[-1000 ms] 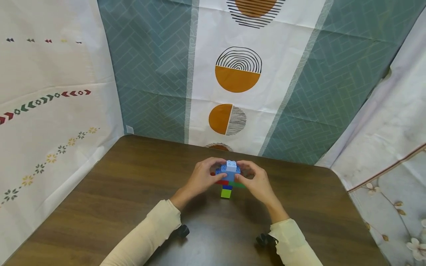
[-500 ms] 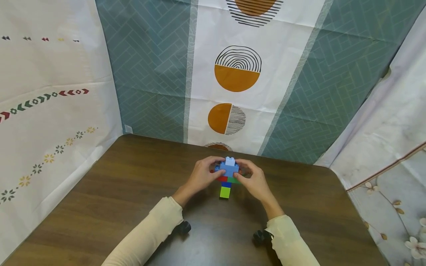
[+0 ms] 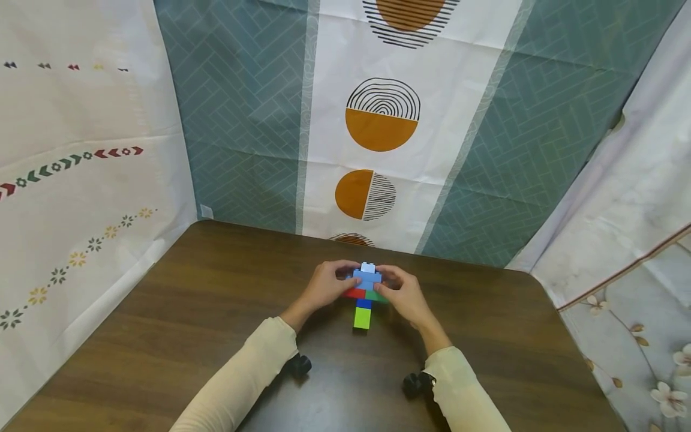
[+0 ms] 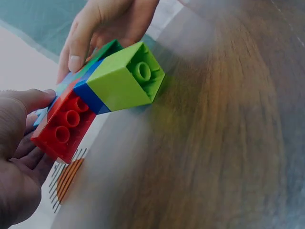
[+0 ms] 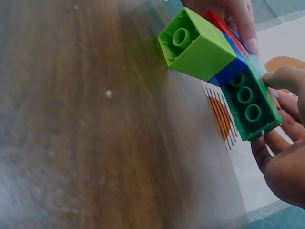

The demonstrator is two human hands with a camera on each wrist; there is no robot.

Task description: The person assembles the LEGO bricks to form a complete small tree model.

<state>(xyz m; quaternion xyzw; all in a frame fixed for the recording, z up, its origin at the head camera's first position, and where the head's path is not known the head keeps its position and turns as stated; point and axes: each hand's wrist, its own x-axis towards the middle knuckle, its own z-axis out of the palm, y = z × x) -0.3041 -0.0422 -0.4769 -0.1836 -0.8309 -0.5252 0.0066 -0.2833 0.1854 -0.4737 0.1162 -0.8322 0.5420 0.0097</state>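
Note:
Both hands hold a toy building-brick structure between them. A tall lime green brick (image 3: 362, 318) forms its foot, with a dark blue brick (image 3: 364, 303) directly above. Over that, a red brick (image 4: 64, 121) juts to the left and a green brick (image 5: 251, 102) to the right. A light blue brick (image 3: 367, 279) spans these, topped by a small pale brick (image 3: 368, 267). My left hand (image 3: 326, 285) grips the left side, thumb in front; my right hand (image 3: 402, 294) grips the right side likewise. Hollow undersides show in both wrist views, so the structure is off the table.
A dark brown wooden table (image 3: 216, 312) lies beneath the hands. Patterned cloth (image 3: 243, 120) hangs behind it, with white cloth (image 3: 81, 180) at the left and more cloth (image 3: 637, 258) at the right. Black devices (image 3: 412, 385) sit at the wrists.
The structure has tilted so that more of the front of its lime green foot shows and fewer stud tops. Both hands keep their grip and have moved slightly with it.

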